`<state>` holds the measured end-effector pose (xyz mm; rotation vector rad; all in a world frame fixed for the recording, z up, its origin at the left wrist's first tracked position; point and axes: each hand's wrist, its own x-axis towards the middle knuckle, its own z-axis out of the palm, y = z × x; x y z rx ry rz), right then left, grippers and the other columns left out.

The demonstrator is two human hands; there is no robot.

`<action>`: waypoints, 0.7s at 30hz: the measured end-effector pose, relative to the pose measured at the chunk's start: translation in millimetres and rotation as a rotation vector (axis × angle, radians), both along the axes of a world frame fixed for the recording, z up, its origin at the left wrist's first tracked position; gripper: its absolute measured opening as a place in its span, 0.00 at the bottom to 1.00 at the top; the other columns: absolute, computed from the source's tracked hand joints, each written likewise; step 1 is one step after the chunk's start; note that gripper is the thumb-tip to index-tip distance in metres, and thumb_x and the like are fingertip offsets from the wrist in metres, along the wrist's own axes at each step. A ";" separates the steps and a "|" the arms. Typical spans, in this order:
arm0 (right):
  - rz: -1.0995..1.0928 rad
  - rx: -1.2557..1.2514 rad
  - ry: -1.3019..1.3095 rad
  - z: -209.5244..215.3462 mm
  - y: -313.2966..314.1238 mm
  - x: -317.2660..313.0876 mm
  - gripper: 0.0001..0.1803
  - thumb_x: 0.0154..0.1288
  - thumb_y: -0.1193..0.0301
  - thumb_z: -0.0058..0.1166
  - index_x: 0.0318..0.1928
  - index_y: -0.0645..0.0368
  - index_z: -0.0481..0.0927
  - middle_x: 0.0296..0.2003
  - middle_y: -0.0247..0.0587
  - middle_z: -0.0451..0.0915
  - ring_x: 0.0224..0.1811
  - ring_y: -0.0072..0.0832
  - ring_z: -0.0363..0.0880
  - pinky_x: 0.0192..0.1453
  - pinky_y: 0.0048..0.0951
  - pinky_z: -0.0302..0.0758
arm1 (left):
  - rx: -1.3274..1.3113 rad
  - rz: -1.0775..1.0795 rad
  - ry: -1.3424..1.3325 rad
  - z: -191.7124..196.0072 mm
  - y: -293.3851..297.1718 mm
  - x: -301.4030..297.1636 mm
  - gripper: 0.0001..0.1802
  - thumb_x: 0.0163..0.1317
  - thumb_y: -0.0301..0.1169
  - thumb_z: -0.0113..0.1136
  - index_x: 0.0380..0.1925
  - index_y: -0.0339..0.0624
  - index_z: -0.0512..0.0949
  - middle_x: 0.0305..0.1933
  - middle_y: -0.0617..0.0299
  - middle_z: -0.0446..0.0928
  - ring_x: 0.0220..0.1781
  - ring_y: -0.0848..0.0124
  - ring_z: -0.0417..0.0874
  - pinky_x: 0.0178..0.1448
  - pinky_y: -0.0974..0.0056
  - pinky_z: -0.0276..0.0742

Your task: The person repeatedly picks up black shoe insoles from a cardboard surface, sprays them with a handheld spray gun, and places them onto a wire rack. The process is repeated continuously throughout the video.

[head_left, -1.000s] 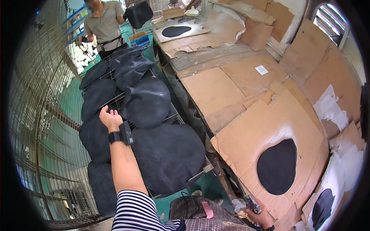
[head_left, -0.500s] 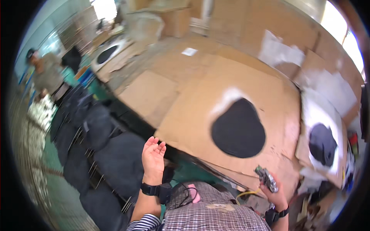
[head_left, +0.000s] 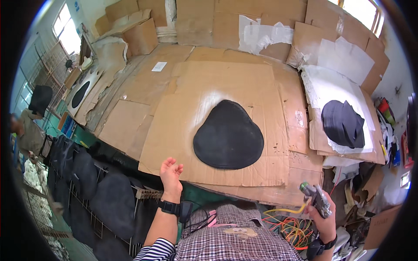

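My right hand is closed around a metal spray gun with a green tip, over the near right edge of the cardboard-covered table. A yellow hose runs to the gun. Empty, with its fingers loosely curled and apart, my left hand hovers beside the near left corner of a cardboard sheet. On that sheet lies a flat black piece, roughly triangular with rounded corners; it seems to be a stack of layers. Neither hand touches it. Pale overspray marks the cardboard around its upper left.
Another stack of black pieces lies fanned on a white-coated board at right. Racks at left carry several black panels. Coiled orange tubing sits near my right wrist. At far left stands another person.
My view has swung right, so the table and black piece appear further left. The right hand still holds the spray gun; the left stays raised and empty.
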<state>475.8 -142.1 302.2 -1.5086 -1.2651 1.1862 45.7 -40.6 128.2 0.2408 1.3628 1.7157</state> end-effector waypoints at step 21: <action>0.142 -0.146 -0.001 7.1 -24.3 -8.1 0.26 0.55 0.78 0.60 0.56 0.69 0.71 0.34 0.35 0.79 0.35 0.19 0.77 0.41 0.24 0.75 | -0.146 0.036 0.030 -62.3 -6.6 -15.3 0.15 0.55 0.17 0.48 0.44 0.37 0.71 0.40 0.59 0.73 0.29 0.71 0.78 0.31 0.71 0.75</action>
